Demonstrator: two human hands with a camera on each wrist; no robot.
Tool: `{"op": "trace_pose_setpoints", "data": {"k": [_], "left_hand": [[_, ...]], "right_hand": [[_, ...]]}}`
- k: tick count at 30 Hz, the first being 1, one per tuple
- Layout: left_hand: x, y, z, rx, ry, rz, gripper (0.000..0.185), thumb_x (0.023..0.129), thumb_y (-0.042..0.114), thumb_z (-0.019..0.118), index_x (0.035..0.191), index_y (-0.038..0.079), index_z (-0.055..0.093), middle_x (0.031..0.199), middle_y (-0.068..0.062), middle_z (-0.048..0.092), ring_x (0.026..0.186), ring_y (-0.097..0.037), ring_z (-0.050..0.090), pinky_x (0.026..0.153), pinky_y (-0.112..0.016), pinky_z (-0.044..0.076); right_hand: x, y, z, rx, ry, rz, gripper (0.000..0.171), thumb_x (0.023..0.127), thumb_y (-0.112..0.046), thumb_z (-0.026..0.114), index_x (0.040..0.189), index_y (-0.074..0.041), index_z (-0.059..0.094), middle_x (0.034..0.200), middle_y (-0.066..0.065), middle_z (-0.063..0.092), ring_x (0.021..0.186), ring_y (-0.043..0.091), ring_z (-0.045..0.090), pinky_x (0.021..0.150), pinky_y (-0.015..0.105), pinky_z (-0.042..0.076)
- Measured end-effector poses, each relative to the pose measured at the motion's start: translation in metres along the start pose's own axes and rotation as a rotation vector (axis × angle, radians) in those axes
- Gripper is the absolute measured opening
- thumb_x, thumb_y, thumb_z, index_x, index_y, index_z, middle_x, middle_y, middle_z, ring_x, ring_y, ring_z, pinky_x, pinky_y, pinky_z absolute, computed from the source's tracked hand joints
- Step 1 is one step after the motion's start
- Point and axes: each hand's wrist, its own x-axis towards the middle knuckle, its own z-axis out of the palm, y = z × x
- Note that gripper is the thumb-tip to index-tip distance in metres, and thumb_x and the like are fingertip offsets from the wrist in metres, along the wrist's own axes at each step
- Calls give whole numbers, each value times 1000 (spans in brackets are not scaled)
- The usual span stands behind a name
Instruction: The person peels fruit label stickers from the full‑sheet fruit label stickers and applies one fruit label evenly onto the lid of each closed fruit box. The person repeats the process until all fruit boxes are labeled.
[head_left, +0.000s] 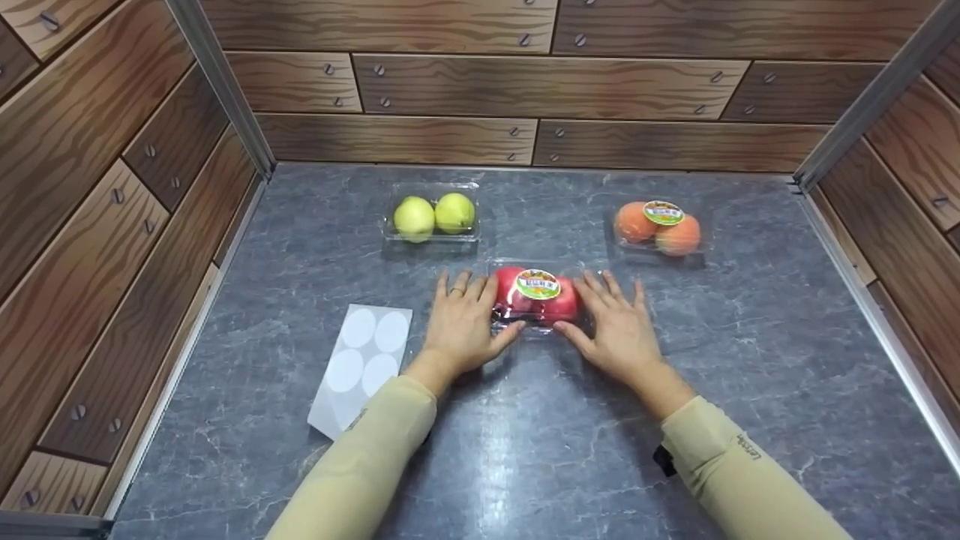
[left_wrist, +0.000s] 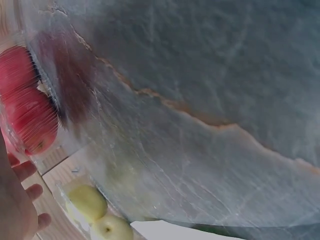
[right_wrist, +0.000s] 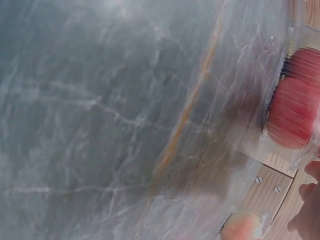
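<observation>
A clear plastic box of red apples (head_left: 559, 306) stands on the table in the middle of the head view, with an oval label (head_left: 538, 284) on its lid. My left hand (head_left: 461, 322) lies at its left side, fingers straight and spread, thumb at the near left corner. Mirroring it at the right side is my right hand (head_left: 619, 330), its fingers also extended and its thumb by the near right corner. The left wrist view has the red apples (left_wrist: 30, 117) at its left edge; they show at the right edge of the right wrist view too (right_wrist: 292, 112).
Behind and left stands a clear box of yellow-green fruits (head_left: 414, 219); no label shows on it. A labelled box of orange fruits (head_left: 679, 237) is behind and right. A grey sheet (head_left: 332, 401) with white round shapes lies partly under my left forearm. Wood-patterned walls (head_left: 420, 139) surround the table.
</observation>
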Motion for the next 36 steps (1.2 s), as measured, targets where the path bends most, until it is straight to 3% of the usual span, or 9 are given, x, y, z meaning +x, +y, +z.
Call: {"op": "trace_pose_setpoints", "data": {"k": [16,23,36], "left_hand": [[15,4,7,3,-27,-12,93,100,78,38,164,11,39,157,-13,53,148,-40,45,124,-64,23],[20,4,8,25,-20,-11,91,100,77,38,162,11,41,155,-13,55,147,-38,47,124,-62,27],[33,5,7,30,-51,-18,91,101,77,35,164,11,38,159,-13,51,150,-39,42,126,-62,22]], "right_hand": [[5,8,6,67,2,64,83,100,-65,60,163,-13,43,170,14,34,156,44,28,122,74,3],[9,10,8,88,13,74,82,100,-64,61,163,-14,43,169,15,35,156,45,29,120,78,9],[18,15,6,69,-7,84,84,102,-66,56,164,-13,40,170,14,32,158,45,23,121,76,5]]}}
